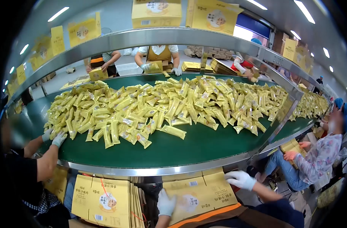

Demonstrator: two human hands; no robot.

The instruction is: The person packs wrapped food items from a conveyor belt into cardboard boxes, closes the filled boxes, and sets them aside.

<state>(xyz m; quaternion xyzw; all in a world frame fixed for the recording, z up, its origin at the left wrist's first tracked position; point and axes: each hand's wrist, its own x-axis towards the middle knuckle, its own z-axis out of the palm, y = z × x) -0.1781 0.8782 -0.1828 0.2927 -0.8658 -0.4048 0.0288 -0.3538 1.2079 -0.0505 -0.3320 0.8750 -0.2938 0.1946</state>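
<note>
A flattened yellow cardboard box (196, 195) with printed lettering lies in front of me, below the belt's near edge. My left hand (166, 202), in a white glove, is at its left side, fingers closed on the edge. At the upper right corner my right hand (241, 179), also gloved, grips the same box with its fingers over the edge. To the left stands a bundle of flat yellow boxes (105, 201) with a red strap. Beyond my hands, a heap of yellow wrapped snack packets (173, 102) covers much of the green conveyor belt (181, 152).
The belt's metal rail (162, 171) runs between me and the packets. Overhead, a metal shelf (154, 36) carries yellow boxes (157, 13). A co-worker's gloved hands (59, 139) touch the packets at left. Another person (318, 152) sits at right holding boxes; others work across the belt.
</note>
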